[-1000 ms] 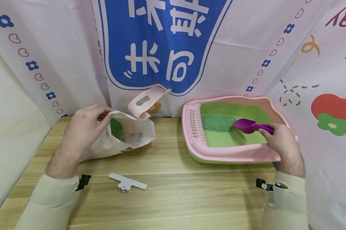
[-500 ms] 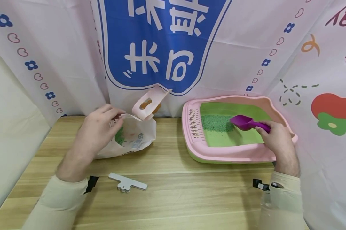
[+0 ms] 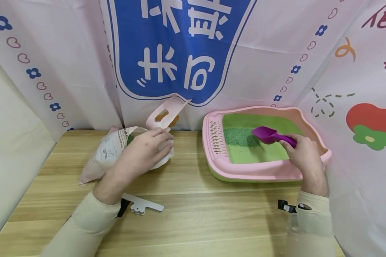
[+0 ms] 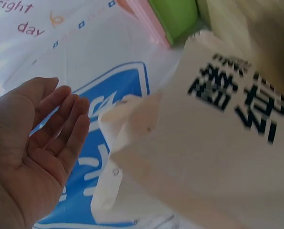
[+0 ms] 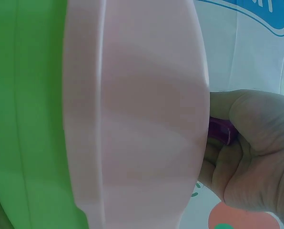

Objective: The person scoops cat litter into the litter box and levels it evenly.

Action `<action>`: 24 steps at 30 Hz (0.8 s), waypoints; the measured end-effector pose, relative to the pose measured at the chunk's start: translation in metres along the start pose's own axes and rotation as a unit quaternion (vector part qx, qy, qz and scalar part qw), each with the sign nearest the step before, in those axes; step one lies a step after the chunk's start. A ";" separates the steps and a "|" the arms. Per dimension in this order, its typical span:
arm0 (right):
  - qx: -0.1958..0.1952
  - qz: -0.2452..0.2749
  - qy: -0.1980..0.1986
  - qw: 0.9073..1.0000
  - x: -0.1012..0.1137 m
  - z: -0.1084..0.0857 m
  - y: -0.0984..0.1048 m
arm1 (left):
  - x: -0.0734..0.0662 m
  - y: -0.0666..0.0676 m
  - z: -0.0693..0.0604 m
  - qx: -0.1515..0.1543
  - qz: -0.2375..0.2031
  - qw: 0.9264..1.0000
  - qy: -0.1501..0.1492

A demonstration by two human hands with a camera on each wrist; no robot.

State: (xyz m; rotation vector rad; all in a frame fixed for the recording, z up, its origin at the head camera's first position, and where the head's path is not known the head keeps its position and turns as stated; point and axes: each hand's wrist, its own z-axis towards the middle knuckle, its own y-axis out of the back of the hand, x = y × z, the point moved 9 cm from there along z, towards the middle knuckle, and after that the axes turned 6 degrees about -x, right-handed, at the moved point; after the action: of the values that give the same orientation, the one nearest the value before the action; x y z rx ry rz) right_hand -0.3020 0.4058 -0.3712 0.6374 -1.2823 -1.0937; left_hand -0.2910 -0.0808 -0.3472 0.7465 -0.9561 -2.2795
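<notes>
My left hand (image 3: 145, 151) hovers over the mouth of a pale paper-like bag (image 3: 106, 150) with dark print. In the left wrist view its fingers (image 4: 61, 124) curve loosely and hold nothing, apart from the bag (image 4: 180, 152). Green granules inside the bag are mostly hidden behind the hand. My right hand (image 3: 303, 155) grips the handle of a purple scoop (image 3: 265, 135), holding its bowl above the green granules (image 3: 239, 137) in a litter box (image 3: 225, 171) with a pink rim and green base. In the right wrist view, the box's rim hides most of the scoop.
A grey clip (image 3: 145, 205) lies on the wooden table (image 3: 206, 221) in front of the bag. The bag's pink flap (image 3: 172, 109), with a handle hole, stands up against the printed backdrop cloth (image 3: 260, 64) behind. Another printed cloth borders the right side.
My left hand has let go of the bag's left edge and moved right across its mouth; the bag's printed side now shows. My right hand and the scoop have shifted slightly left.
</notes>
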 end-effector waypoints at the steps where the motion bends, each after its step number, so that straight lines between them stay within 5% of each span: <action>1: 0.000 0.001 0.000 1.000 0.001 0.000 -0.001 | -0.002 -0.006 0.001 0.012 -0.004 1.000 -0.003; 9: -0.003 0.003 0.000 1.000 0.005 -0.001 -0.004 | -0.019 -0.055 0.010 0.090 -0.021 0.995 -0.036; 24: 0.007 0.010 0.009 1.000 0.018 0.002 -0.021 | -0.061 -0.138 0.026 0.179 -0.048 0.979 -0.082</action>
State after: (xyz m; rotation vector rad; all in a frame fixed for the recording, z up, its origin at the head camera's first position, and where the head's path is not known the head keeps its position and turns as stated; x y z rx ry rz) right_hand -0.3117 0.3814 -0.3814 0.6433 -1.2801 -1.0612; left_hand -0.3038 0.0534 -0.4197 0.7714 -1.4647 -2.3068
